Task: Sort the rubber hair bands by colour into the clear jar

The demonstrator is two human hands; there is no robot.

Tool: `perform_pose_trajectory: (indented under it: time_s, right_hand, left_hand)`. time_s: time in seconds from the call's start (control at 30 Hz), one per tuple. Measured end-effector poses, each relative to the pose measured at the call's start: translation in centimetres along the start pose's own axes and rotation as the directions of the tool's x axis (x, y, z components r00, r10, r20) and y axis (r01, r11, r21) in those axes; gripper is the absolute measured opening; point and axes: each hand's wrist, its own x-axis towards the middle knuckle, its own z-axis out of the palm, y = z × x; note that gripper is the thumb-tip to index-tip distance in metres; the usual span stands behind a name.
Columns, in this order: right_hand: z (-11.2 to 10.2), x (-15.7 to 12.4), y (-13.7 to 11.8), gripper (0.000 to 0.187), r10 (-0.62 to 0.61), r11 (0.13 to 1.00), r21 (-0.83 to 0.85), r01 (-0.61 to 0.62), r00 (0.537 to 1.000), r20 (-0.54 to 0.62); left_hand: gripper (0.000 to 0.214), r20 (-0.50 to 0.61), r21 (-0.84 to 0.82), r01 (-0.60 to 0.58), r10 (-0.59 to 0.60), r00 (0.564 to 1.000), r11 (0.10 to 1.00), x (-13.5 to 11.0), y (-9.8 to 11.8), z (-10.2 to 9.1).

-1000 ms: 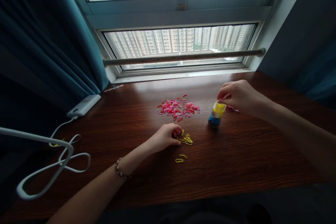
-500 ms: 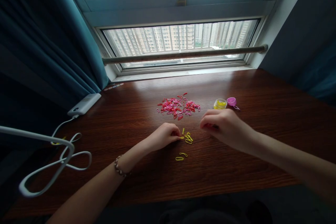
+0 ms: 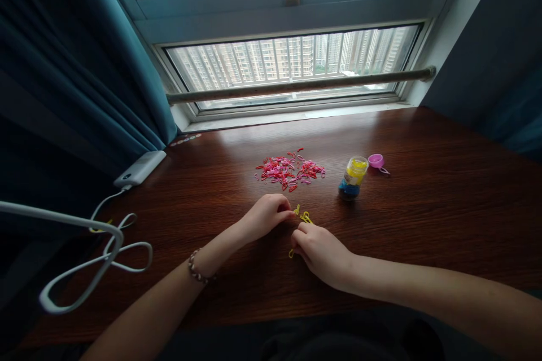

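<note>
My left hand (image 3: 271, 215) is closed in a pinch at a small yellow rubber band (image 3: 297, 210), near the middle of the table. Just right of it lies a small cluster of yellow rubber bands (image 3: 306, 217), partly covered by my right hand (image 3: 322, 251). The fingers of that right hand are pinched together low over the wood, and one yellow rubber band (image 3: 291, 253) shows at their tips. Beyond both hands spreads a loose pile of pink and red rubber bands (image 3: 277, 170). A clear jar (image 3: 353, 177) with yellow and blue contents stands uncapped to the right.
A pink lid (image 3: 376, 161) rests beside the jar. On the left are a white power bank (image 3: 141, 169) and looping white cable (image 3: 139, 256). A blue curtain (image 3: 127, 67) hangs there. The window and a metal rail (image 3: 296, 87) border the far side of the wooden table (image 3: 212, 180).
My right hand has come left and nearer from in front of the jar, uncovering it, to the nearer yellow bands. My left hand has shifted slightly away from me.
</note>
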Motion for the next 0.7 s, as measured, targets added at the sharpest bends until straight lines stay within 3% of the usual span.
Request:
perform_pose_trajectory:
  time_s: [0.13, 0.23, 0.33, 0.43, 0.7]
  right_hand:
    - [-0.6, 0.1, 0.9, 0.012, -0.018, 1.0, -0.018, 0.017, 0.999, -0.038]
    - [-1.2, 0.3, 2.3, 0.006, 0.099, 0.994, 0.065, -0.091, 0.984, -0.146]
    - [-1.5, 0.7, 3.6, 0.006, 0.226, 0.969, 0.148, -0.199, 0.954, -0.195]
    - [-1.3, 1.1, 4.3, 0.009, 0.249, 0.962, 0.161, -0.22, 0.95, -0.189]
    - [-0.9, 1.4, 4.2, 0.013, 0.066, 0.991, 0.122, -0.046, 0.983, -0.171]
  left_hand:
    - [0.019, -0.174, 0.021, 0.037, -0.033, 0.984, 0.999, 0.4, -0.5, 0.6]
    - [0.019, -0.254, 0.052, 0.077, -0.062, 0.965, 0.996, 0.7, -0.8, 1.3]
    - [0.019, -0.263, 0.068, 0.123, -0.101, 0.959, 0.99, 0.9, -0.7, 2.0]
    - [0.018, -0.256, 0.058, 0.12, -0.102, 0.961, 0.991, 1.0, -0.4, 2.4]
    - [0.012, -0.177, -0.047, -0.003, -0.005, 0.984, 0.999, 0.9, -0.1, 2.7]
